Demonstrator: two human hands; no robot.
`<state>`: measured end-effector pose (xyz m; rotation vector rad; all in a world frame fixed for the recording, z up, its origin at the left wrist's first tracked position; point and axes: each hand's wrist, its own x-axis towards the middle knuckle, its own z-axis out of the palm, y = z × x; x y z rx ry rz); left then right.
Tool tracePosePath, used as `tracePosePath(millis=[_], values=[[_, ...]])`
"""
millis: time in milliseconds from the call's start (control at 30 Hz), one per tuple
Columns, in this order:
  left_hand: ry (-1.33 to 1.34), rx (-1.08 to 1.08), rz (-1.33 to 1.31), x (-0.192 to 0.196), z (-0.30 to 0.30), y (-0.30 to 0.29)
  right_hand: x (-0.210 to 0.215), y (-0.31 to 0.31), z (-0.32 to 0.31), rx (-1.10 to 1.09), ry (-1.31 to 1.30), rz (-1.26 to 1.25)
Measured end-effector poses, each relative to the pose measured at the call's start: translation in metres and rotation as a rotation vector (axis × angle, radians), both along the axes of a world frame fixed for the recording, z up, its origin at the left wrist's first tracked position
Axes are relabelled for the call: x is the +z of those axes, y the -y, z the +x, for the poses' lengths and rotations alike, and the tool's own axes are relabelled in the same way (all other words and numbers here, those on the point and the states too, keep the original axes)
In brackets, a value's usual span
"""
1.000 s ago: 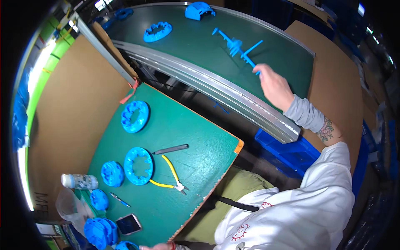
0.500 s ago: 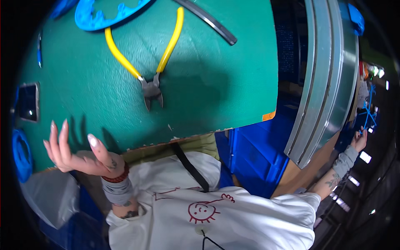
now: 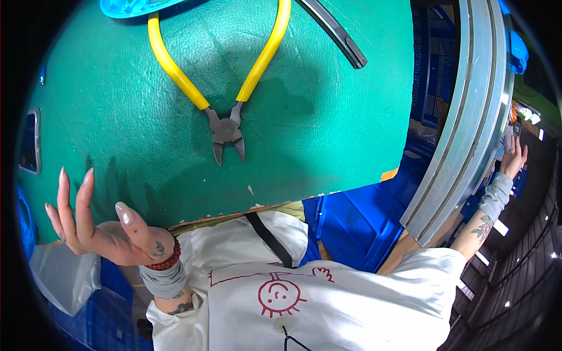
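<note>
My left hand (image 3: pixel 105 228) is held over the near left edge of the green table mat (image 3: pixel 146 146), palm up, fingers apart, with nothing in it. Out at the far right my right hand (image 3: pixel 513 159) is stretched past the metal rails, its fingers extended; it looks empty, though it is small there. Side cutters with yellow handles (image 3: pixel 225 130) lie spread on the mat, jaws toward me. Beyond them is a blue plastic piece (image 3: pixel 137 7), partly cut off by the top of the view. A black strip-like tool (image 3: pixel 336 35) lies right of the cutters.
A phone (image 3: pixel 31 140) lies at the mat's left edge, near a blue ring-shaped piece (image 3: pixel 24 222). Clear plastic sheeting (image 3: pixel 67 275) hangs below. Grey metal rails (image 3: pixel 462 134) run along the right, beside blue crates (image 3: pixel 360 219). Another blue piece (image 3: pixel 517 51) sits beyond the rails.
My right hand has let go of the thin blue branched piece and its fingers have straightened. The view has shifted, bringing the cutters closer. My left hand stays open.
</note>
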<state>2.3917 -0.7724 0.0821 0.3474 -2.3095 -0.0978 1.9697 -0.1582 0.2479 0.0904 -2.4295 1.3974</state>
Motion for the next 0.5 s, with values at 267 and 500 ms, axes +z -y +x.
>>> tracePosePath(millis=[267,500], values=[[0.118,-0.017,-0.055,0.005,0.006,0.007,0.003,-0.038,0.023,-0.001,-0.053,0.010],[0.061,-0.034,-0.026,0.009,-0.007,0.005,-0.002,-0.103,0.044,-0.333,-0.058,-0.050]])
